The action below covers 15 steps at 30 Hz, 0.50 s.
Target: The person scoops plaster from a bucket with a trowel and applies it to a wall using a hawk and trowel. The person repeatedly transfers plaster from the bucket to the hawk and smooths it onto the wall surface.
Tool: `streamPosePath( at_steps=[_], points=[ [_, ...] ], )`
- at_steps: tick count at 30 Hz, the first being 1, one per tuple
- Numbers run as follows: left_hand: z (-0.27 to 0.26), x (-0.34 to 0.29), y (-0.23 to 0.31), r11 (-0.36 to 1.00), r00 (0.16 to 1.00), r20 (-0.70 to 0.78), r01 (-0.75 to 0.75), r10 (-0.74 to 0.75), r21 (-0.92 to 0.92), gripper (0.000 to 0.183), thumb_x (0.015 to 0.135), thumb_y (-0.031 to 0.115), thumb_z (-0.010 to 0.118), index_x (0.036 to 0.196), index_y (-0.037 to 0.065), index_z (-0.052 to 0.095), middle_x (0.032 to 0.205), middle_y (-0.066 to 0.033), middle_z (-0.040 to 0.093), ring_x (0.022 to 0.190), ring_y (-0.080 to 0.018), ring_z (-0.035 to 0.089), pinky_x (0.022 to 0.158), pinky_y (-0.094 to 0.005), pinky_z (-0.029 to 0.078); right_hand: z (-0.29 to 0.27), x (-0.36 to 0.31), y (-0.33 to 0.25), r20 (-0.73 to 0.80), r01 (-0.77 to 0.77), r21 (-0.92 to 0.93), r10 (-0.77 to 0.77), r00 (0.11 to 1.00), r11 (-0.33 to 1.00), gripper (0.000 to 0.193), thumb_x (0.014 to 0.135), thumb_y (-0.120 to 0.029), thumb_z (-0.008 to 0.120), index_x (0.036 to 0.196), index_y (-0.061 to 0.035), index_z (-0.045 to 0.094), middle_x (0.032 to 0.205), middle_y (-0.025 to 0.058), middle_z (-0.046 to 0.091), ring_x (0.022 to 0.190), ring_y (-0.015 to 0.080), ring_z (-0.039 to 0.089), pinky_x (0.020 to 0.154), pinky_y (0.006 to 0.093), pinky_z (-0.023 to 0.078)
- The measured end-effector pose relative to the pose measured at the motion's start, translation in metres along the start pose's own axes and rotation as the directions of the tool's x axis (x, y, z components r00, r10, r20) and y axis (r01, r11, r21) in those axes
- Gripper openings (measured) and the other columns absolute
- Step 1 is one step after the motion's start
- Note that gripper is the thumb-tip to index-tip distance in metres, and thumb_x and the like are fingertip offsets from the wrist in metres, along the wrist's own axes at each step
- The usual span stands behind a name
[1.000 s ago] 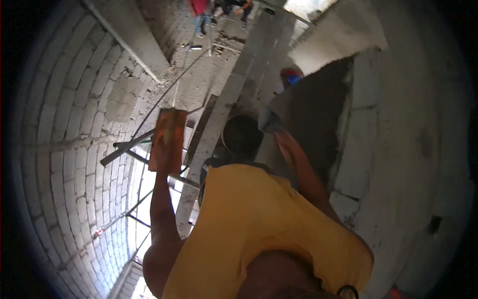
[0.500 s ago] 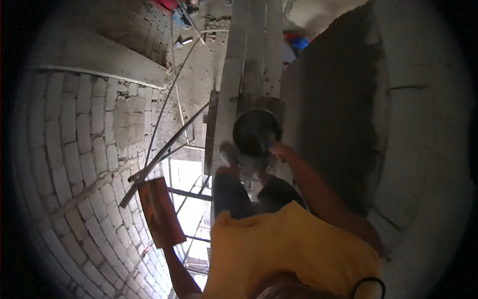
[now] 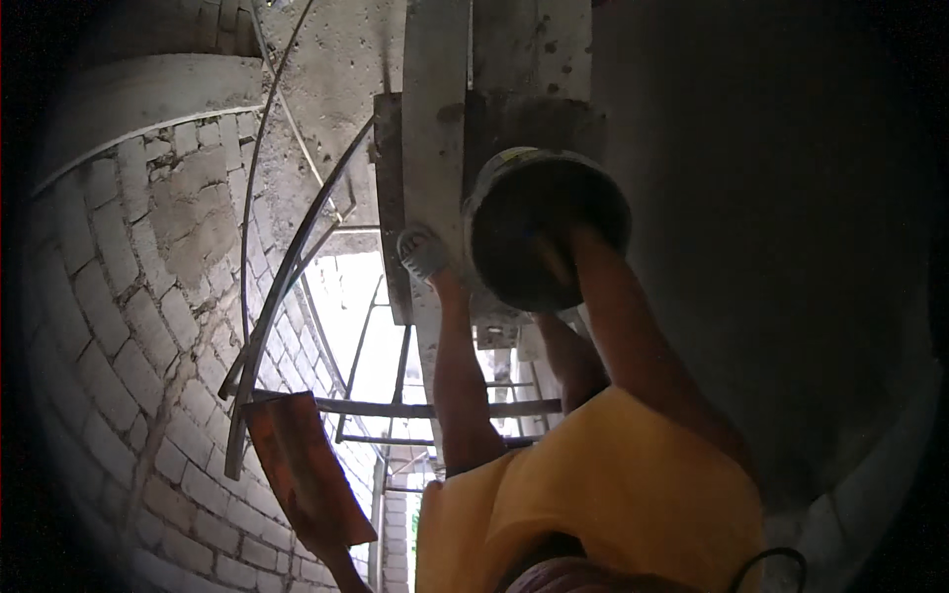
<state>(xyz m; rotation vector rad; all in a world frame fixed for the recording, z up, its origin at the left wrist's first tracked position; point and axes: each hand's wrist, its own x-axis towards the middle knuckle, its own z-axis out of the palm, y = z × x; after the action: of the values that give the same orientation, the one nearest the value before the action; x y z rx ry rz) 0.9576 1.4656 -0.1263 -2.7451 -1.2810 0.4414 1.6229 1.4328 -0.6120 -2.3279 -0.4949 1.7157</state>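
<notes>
Now | bucket (image 3: 506, 269) — right hand (image 3: 565, 251) inside | too dark to see deeper

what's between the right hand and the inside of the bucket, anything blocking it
Nothing visible: the right hand is inside the open bucket, its forearm crossing the near rim. The orange board in the left hand sits off to the left, clear of that path. The interior is too dark to show more.
</notes>
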Motion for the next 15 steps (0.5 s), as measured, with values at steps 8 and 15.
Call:
streamPosePath(
  at_steps=[8,15],
  points=[
    [0.012,0.025,0.003,0.926,0.925,0.161,0.362,-0.343,-0.11,0.057,0.086,0.025,0.075,0.136,0.004,0.057,0.131,-0.0152,0.063,0.113,-0.0285,0.063,0.096,-0.037,0.052,0.038,0.009,-0.002,0.026,0.013,-0.129,-0.009,1.0,0.992,0.043,0.093,-0.031,0.061,0.123,-0.001,0.061,0.1,0.0169,0.069,0.082,0.0286,0.065,0.071,0.0438,0.051],
    [0.002,0.065,-0.017,0.847,0.861,0.233,0.496,-0.452,-0.192,0.056,0.087,0.025,0.073,0.136,0.005,0.057,0.131,-0.0149,0.062,0.114,-0.0283,0.062,0.097,-0.037,0.052,0.033,-0.062,-0.022,0.074,-0.02,-0.221,0.037,0.997,0.975,0.046,0.094,-0.033,0.061,0.125,0.0,0.061,0.099,0.0172,0.069,0.081,0.0284,0.064,0.07,0.0433,0.051]
  ],
)
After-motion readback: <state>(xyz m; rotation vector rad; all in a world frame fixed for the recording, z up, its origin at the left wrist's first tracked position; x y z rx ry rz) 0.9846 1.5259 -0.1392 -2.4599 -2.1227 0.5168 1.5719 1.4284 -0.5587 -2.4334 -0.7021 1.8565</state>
